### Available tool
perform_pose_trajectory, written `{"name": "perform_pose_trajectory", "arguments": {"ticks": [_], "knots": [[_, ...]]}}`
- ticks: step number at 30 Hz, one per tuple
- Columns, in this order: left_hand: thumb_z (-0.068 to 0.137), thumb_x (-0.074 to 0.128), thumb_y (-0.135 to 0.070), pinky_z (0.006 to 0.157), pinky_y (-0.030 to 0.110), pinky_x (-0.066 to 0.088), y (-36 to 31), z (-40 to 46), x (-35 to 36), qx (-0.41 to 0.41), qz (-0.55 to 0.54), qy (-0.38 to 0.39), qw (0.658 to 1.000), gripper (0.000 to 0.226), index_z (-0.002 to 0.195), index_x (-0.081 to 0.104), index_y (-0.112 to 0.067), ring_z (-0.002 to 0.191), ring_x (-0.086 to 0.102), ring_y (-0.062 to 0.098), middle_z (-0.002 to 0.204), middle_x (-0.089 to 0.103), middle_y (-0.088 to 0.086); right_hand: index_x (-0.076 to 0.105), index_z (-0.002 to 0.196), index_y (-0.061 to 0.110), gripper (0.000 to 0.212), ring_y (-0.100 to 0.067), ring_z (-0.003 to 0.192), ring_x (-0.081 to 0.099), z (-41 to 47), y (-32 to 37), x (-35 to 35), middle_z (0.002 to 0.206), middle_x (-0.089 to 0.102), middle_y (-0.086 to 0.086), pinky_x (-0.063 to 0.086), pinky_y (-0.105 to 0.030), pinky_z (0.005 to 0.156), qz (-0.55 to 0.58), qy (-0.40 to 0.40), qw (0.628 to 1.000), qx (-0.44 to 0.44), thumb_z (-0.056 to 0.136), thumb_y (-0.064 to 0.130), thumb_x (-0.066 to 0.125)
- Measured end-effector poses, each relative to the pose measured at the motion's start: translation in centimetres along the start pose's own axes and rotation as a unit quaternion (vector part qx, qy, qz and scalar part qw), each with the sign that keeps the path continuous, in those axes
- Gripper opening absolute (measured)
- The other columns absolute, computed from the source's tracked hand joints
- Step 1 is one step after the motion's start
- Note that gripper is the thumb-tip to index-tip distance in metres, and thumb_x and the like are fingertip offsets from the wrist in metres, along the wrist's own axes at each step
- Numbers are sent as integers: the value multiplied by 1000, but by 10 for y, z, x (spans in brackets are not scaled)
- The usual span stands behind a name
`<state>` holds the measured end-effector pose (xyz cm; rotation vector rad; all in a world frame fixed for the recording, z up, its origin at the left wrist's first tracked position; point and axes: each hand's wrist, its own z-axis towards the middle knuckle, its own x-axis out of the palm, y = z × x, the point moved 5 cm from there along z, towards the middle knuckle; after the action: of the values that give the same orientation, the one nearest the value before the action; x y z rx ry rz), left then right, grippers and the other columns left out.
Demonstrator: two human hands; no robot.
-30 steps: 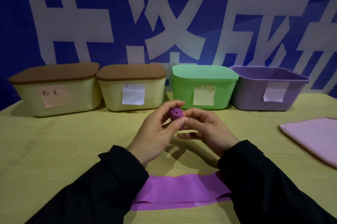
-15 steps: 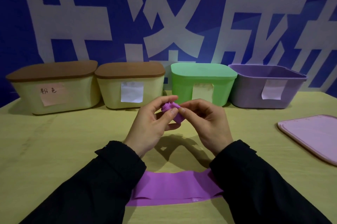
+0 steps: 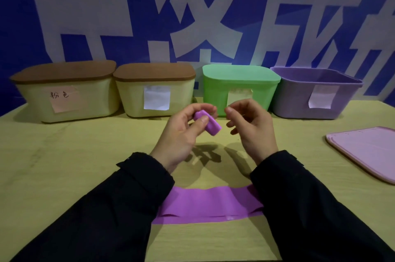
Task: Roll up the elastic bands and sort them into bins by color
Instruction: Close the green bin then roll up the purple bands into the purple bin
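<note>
A yellow-green table point(image 3: 53, 176) carries everything noted here. Along its far edge stand four bins in a row. From the left: a cream bin with brown lid and pink handwritten note point(image 3: 64, 93), a second cream bin with brown lid and white note point(image 3: 155, 89), a green lidded bin point(image 3: 240, 86), and an open purple bin point(image 3: 316, 93) with a pale note on its front wall. A pink lid point(image 3: 367, 150) lies flat at the table's right side, well apart from the bins. A flat purple band point(image 3: 210, 205) lies near the front edge, between the two dark sleeves. The left hand point(image 3: 181, 133), raised above the table in front of the green bin, pinches a rolled purple band point(image 3: 207, 122) between thumb and fingers. The right hand point(image 3: 252, 127) is just beside the roll, not touching it, fingers loosely curled and holding nothing.
</note>
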<state>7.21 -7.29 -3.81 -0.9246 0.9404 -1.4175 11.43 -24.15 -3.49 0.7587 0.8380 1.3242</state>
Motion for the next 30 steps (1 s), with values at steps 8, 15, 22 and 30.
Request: {"name": "perform_pose_trajectory", "arguments": {"ticks": [8, 15, 22, 30], "knots": [[83, 55, -5, 103, 54, 51, 6, 5, -15, 25, 21, -87, 996, 12, 84, 61, -15, 107, 70, 26, 98, 76, 11, 54, 91, -3, 31, -27, 76, 70, -15, 0, 30, 82, 73, -19, 58, -40, 70, 50, 166, 982, 71, 83, 11, 80], [81, 49, -5, 100, 37, 53, 12, 5, -9, 3, -71, -26, 997, 23, 99, 62, -12, 119, 65, 27, 115, 72, 10, 70, 87, 9, 17, -23, 75, 72, -14, 1, 26, 82, 75, -8, 61, -35, 71, 91, 146, 983, 66, 76, 9, 83], [94, 64, -13, 94, 40, 58, 12, 4, -13, 9, 21, -31, 999, 31, 123, 65, -23, 106, 68, 24, 119, 67, 2, 74, 79, 9, 14, -18, 79, 71, -6, 4, 12, 81, 76, -4, 59, -32, 77, 104, 91, 990, 42, 70, 11, 85], [90, 73, -5, 85, 37, 61, 10, 7, -14, -8, 44, -25, 999, 19, 105, 70, -18, 92, 73, 29, 106, 74, 5, 77, 76, 13, 14, -20, 78, 72, -2, 6, 7, 80, 76, -9, 58, -28, 74, 91, 113, 989, 26, 74, 1, 83]]}}
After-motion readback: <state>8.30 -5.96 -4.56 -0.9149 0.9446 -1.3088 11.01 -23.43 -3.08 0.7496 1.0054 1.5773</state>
